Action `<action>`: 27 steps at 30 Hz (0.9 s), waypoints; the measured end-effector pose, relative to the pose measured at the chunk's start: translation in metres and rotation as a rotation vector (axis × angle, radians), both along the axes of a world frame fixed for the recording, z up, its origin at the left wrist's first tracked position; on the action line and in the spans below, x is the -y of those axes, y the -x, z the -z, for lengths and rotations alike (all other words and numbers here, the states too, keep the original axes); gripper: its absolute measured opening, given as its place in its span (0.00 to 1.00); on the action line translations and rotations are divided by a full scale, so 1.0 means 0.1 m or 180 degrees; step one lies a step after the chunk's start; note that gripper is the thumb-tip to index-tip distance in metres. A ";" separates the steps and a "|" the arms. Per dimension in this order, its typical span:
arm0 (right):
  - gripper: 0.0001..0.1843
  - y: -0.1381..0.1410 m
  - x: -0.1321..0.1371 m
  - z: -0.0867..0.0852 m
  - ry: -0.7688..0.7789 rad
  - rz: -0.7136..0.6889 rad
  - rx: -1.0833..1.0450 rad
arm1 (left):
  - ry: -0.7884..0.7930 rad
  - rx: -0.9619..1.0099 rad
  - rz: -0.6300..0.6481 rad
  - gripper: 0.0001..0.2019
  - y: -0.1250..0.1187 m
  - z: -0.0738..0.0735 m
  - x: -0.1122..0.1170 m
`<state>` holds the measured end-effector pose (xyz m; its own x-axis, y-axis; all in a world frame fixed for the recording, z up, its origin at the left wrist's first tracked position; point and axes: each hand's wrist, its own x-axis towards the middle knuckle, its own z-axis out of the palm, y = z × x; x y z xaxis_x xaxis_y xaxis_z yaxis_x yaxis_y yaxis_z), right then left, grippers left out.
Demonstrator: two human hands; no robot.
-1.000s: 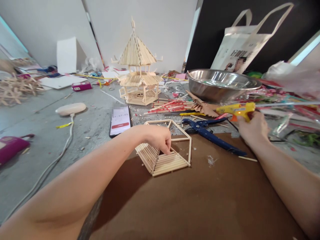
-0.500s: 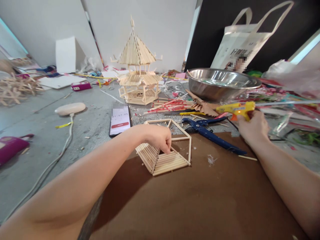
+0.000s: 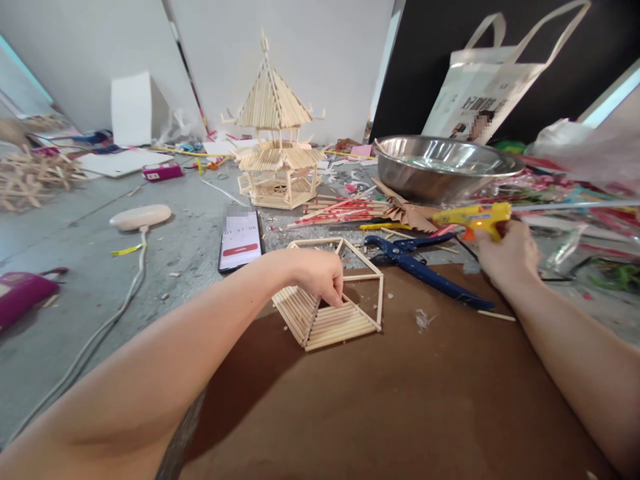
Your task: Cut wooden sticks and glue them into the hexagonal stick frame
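Observation:
My left hand has its fingers closed and pressed down at the inner edge of a six-sided wooden stick frame. A short wooden stick shows under its fingertips, partly hidden by them. Two near sections of the frame are filled with rows of sticks; the visible right-hand section is open. At the right, my right hand grips a yellow hot glue gun, its nozzle pointing left. A clear glue stick runs out of its back. Both rest over or beside a brown board.
Blue cutters lie between the frame and my right hand. A phone with a running timer is left of the frame. Behind stand a stick pagoda and a steel bowl. A white corded device lies left.
Both hands keep almost the same place, with the left one still pressed on the frame. The phone's timer has advanced by a second.

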<state>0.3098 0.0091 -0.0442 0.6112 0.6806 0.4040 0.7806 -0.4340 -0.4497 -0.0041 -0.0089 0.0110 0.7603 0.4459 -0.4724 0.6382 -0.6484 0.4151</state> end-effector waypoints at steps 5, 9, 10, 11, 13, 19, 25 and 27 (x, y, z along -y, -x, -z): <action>0.18 -0.02 -0.01 0.01 0.0016 0.0005 0.0019 | 0.0073 0.0008 -0.0041 0.12 0.01 -0.01 0.00; 0.18 -0.01 0.00 0.00 0.0026 -0.0002 0.0008 | 0.0100 0.0020 -0.0065 0.12 0.01 0.00 -0.01; 0.18 0.00 0.00 0.00 0.0029 -0.0001 0.0005 | 0.0100 0.0024 -0.0064 0.12 0.01 0.01 -0.01; 0.19 0.00 0.00 -0.01 0.0031 0.0000 0.0002 | 0.0089 0.0024 -0.0064 0.12 0.01 0.01 -0.01; 0.19 0.01 0.01 -0.01 0.0041 0.0001 -0.0002 | 0.0063 0.0006 -0.0068 0.12 0.01 0.00 -0.01; 0.21 -0.01 0.00 0.00 0.0073 0.0006 0.0029 | 0.0017 0.0020 -0.0026 0.13 -0.01 0.00 0.00; 0.19 -0.03 -0.02 0.03 0.0029 -0.0017 0.0042 | 0.0028 -0.0035 -0.0050 0.12 -0.01 -0.01 0.01; 0.19 -0.03 -0.02 0.03 -0.0006 -0.0025 0.0034 | 0.0021 -0.0039 -0.0050 0.12 -0.01 -0.01 0.01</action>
